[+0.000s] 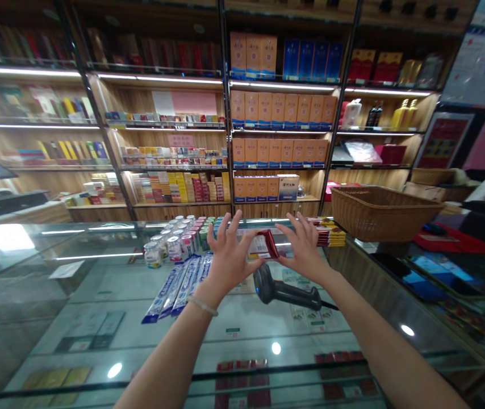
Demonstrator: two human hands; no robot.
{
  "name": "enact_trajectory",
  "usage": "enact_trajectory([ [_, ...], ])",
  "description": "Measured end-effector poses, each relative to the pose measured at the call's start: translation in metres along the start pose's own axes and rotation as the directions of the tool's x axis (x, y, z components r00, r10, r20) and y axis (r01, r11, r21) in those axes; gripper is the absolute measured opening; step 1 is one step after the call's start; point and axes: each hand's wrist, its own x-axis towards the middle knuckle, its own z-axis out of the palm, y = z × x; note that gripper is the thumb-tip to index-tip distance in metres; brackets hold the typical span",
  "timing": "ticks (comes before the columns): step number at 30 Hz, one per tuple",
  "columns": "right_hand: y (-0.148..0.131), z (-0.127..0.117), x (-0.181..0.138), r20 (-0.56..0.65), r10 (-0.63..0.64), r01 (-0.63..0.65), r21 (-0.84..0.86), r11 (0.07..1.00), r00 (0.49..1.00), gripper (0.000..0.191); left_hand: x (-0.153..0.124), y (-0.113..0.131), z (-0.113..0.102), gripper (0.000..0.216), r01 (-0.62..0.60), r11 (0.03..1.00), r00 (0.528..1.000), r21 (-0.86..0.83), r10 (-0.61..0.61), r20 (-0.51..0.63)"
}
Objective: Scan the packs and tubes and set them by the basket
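Observation:
Both my hands are raised above a glass counter (76, 284) and hold a small red and white pack (263, 244) between them. My left hand (228, 255) presses the pack's left end with the thumb, its fingers spread upward. My right hand (303, 250) grips the pack's right end, fingers fanned out. A black barcode scanner (283, 289) lies on the glass just below the pack and my right wrist.
Small white bottles (170, 241) and blue sachet strips (180, 287) sit on the counter to the left. A wicker basket (379, 210) stands at the right. Stacked packs (330, 232) lie beside it. Shelves of orange boxes (280, 111) and cartons fill the back wall.

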Motion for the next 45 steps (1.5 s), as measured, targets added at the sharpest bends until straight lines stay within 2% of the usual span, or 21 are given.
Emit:
enact_trajectory([
  [7,-0.006,0.012,-0.004,0.149,0.008,-0.027,0.130,0.991,0.989,0.080,-0.004,0.017,0.002,0.066,-0.028,0.989,0.998,-0.142,0.035,0.049],
  [14,-0.004,0.006,-0.002,0.146,-0.044,0.012,0.212,0.977,0.988,0.080,-0.002,0.018,-0.001,0.064,-0.012,0.983,0.999,-0.182,0.020,0.040],
  [20,-0.002,0.001,0.000,0.125,0.006,-0.034,0.224,0.974,0.992,0.074,-0.001,0.011,-0.002,0.065,-0.001,0.982,0.998,-0.191,0.014,0.065],
  [23,0.002,-0.001,0.001,0.103,0.044,-0.064,0.200,0.978,0.994,0.069,-0.001,0.003,0.001,0.077,0.040,0.980,0.995,-0.194,-0.021,0.096],
  [27,0.008,-0.001,0.001,0.072,0.056,-0.064,0.124,0.990,0.996,0.067,0.001,-0.009,0.003,0.104,0.060,0.987,0.996,-0.151,-0.048,0.082],
  [29,0.009,-0.001,0.001,0.065,0.055,-0.059,0.072,0.996,0.996,0.065,0.003,-0.012,0.001,0.108,0.051,0.992,0.997,-0.117,-0.043,0.070],
  [33,0.008,-0.004,0.001,0.070,0.033,-0.033,-0.009,0.999,0.997,0.060,0.005,-0.013,-0.005,0.093,0.009,0.997,0.997,-0.074,-0.003,0.076],
  [38,0.007,-0.006,0.001,0.069,0.021,-0.019,-0.022,1.000,0.997,0.058,0.005,-0.014,-0.006,0.073,-0.019,0.999,0.993,-0.038,0.024,0.119],
  [45,0.008,-0.003,0.001,0.027,0.036,-0.034,-0.040,0.999,0.999,0.063,0.005,-0.019,-0.004,0.064,-0.001,0.999,0.994,-0.045,0.007,0.113],
])
